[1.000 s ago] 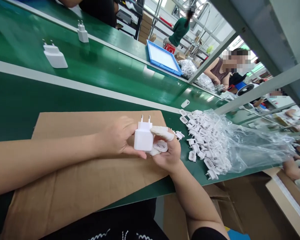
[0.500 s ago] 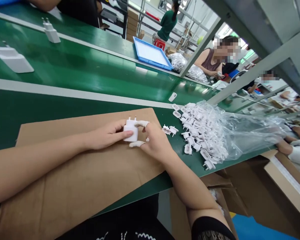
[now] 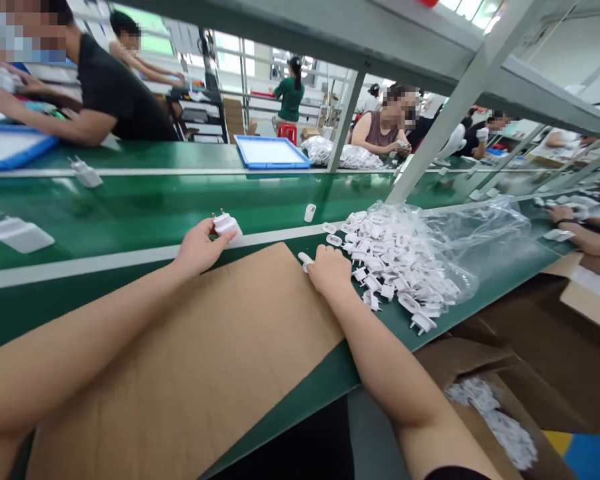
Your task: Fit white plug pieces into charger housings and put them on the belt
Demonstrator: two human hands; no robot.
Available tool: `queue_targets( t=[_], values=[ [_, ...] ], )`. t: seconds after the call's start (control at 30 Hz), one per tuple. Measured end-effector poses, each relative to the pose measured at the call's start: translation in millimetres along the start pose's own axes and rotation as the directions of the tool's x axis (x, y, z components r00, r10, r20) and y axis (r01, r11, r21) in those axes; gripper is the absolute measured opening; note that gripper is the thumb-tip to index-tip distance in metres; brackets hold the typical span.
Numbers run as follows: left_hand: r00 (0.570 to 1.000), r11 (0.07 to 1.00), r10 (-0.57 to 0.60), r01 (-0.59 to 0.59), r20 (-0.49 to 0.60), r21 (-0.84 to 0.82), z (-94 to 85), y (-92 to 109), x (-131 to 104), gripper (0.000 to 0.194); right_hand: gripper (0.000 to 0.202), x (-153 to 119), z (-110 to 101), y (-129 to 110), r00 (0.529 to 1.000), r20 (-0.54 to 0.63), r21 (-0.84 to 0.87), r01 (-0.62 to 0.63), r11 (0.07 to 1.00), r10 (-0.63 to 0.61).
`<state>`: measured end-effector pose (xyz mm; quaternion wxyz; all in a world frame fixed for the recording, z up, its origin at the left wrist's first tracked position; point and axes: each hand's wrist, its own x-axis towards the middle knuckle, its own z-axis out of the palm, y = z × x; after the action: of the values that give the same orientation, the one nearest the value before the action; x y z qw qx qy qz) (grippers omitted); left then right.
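Observation:
My left hand (image 3: pixel 200 248) pinches a white two-pin plug adapter (image 3: pixel 227 227) above the pale strip beside the green belt, its pins pointing up and away. My right hand (image 3: pixel 330 268) is closed at the left side of the pile of white plug parts (image 3: pixel 400 260), beyond the cardboard sheet's corner; its covered fingertips point left, and what they grip, if anything, is hidden. The brown cardboard sheet (image 3: pixel 205 353) lies under my forearms. A small white housing (image 3: pixel 310 213) rests on the belt past my right hand.
Two white adapters (image 3: pixel 23 235) (image 3: pixel 86 173) lie on the green belt (image 3: pixel 155 207) at the left. Clear plastic (image 3: pixel 480 233) spreads right of the pile. A grey post (image 3: pixel 430 140) rises behind it. Open cartons (image 3: pixel 520 347) stand lower right; people sit across the belt.
My left hand has carried the adapter left and forward to the belt's edge. My right hand has let go of it and moved right, to the loose parts. The view has turned and tilted.

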<state>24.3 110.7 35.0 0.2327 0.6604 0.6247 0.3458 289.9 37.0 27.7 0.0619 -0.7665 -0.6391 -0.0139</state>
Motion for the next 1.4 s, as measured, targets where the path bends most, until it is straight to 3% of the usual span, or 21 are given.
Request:
queue_targets(
  t=[0.07, 0.17, 0.27, 0.37, 0.47, 0.6, 0.67, 0.7, 0.73, 0.8, 0.9, 1.0, 1.07, 1.17, 1.27, 1.4],
  values=[
    [0.995, 0.991, -0.043, 0.055, -0.093, 0.126, -2.0, -9, 30, 0.039, 0.033, 0, 5, -9, 0.997, -0.052, 0.012, 0.061, 0.998, -0.060],
    [0.985, 0.965, -0.107, 0.135, -0.134, 0.225, -4.1, -22, 61, 0.039, 0.032, 1, 12, -13, 0.972, -0.081, 0.019, 0.224, 0.974, -0.222],
    [0.983, 0.955, -0.132, 0.161, -0.130, 0.249, -2.3, -33, 73, 0.044, 0.032, 2, 16, -12, 0.941, -0.093, 0.040, 0.330, 0.943, -0.326],
    [0.979, 0.948, -0.137, 0.173, -0.149, 0.265, 2.7, -40, 71, 0.054, 0.023, 4, 17, -10, 0.940, -0.121, 0.104, 0.331, 0.938, -0.319],
    [0.966, 0.951, 0.003, 0.077, -0.258, 0.300, 7.0, -37, 62, 0.069, 0.016, 8, 16, -7, 0.957, -0.121, 0.196, 0.285, 0.938, -0.265],
    [0.920, 0.938, 0.284, -0.209, -0.269, 0.278, 9.3, -8, 44, 0.070, 0.021, 14, 20, 0, 0.979, -0.133, 0.427, 0.197, 0.882, -0.154],
    [0.913, 0.926, 0.350, -0.303, -0.209, 0.226, 11.9, 13, 31, 0.069, 0.023, 17, 22, 4, 0.991, -0.124, 0.625, 0.119, 0.772, -0.053],
    [0.914, 0.913, 0.385, -0.357, -0.128, 0.198, 14.4, 23, 24, 0.065, 0.024, 18, 23, 6, 0.994, -0.105, 0.731, 0.077, 0.678, 0.000],
    [0.905, 0.893, 0.425, -0.417, -0.011, 0.169, 17.9, 32, 16, 0.061, 0.025, 19, 23, 7, 0.996, -0.075, 0.831, 0.034, 0.556, 0.052],
    [0.846, 0.853, 0.467, -0.508, 0.258, 0.122, 27.9, 42, -1, 0.059, 0.025, 21, 19, 8, 0.988, 0.032, 0.968, -0.068, 0.242, 0.149],
    [0.758, 0.826, 0.400, -0.542, 0.515, 0.156, 47.9, 42, -24, 0.081, 0.021, 24, 8, 8, 0.934, 0.311, 0.935, -0.268, -0.233, 0.176],
    [0.704, 0.775, 0.348, -0.587, 0.619, 0.233, 65.1, 33, -37, 0.094, 0.026, 26, -1, 9, 0.862, 0.506, 0.752, -0.420, -0.508, 0.036],
    [0.681, 0.731, 0.352, -0.628, 0.642, 0.266, 70.9, 28, -39, 0.093, 0.032, 27, -4, 11, 0.829, 0.557, 0.644, -0.469, -0.604, -0.049],
    [0.678, 0.707, 0.355, -0.645, 0.644, 0.289, 72.7, 27, -39, 0.091, 0.037, 27, -6, 10, 0.815, 0.566, 0.584, -0.501, -0.639, -0.122],
    [0.655, 0.708, 0.386, -0.662, 0.650, 0.246, 74.8, 30, -42, 0.093, 0.034, 24, -9, 6, 0.825, 0.547, 0.632, -0.519, -0.576, -0.143],
    [0.583, 0.683, 0.520, -0.723, 0.625, 0.106, 85.1, 35, -49, 0.091, 0.028, 17, -12, -3, 0.835, 0.535, 0.711, -0.528, -0.465, -0.130]
  ],
)
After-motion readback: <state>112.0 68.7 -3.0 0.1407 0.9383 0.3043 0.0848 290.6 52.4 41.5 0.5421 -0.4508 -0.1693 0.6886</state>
